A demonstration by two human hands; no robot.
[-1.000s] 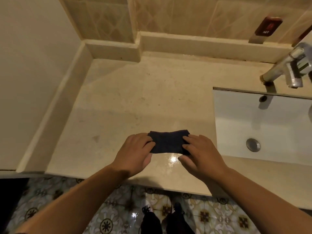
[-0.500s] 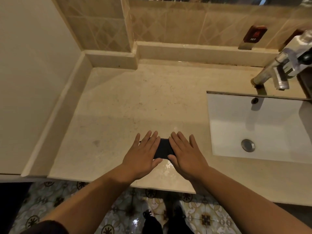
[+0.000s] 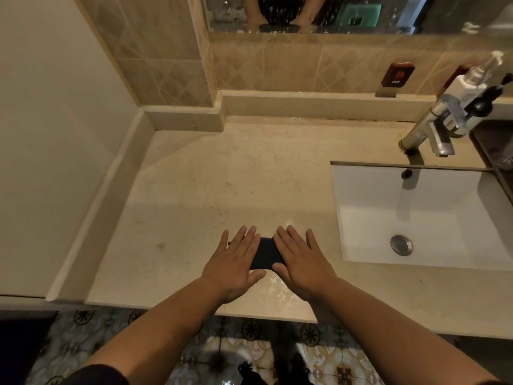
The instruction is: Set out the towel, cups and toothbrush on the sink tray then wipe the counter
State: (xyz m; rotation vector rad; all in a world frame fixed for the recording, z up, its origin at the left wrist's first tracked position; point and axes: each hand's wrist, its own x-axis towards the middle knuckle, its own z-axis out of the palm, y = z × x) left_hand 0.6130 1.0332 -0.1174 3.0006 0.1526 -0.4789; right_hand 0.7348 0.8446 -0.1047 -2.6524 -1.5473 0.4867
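A small dark blue cloth [image 3: 266, 252], folded into a compact rectangle, lies on the beige stone counter [image 3: 222, 176] near its front edge. My left hand [image 3: 233, 262] lies flat on the cloth's left part with the fingers stretched out. My right hand [image 3: 301, 259] lies flat on its right part the same way. Only the strip of cloth between the two hands shows. Neither hand grips it. A dark tray [image 3: 497, 145] shows partly at the right edge, behind the sink. I see no cups or toothbrush.
A white basin [image 3: 416, 212] is sunk into the counter on the right, with a chrome tap [image 3: 430, 126] and a soap dispenser [image 3: 469, 81] behind it. A wet patch [image 3: 277, 284] shines just in front of my hands. A raised ledge and tiled wall close the back and left.
A second ago my fingers pinched the cloth at both ends while it lay wider. It is folded narrower now, and both hands lie flat on top. The view has tilted up.
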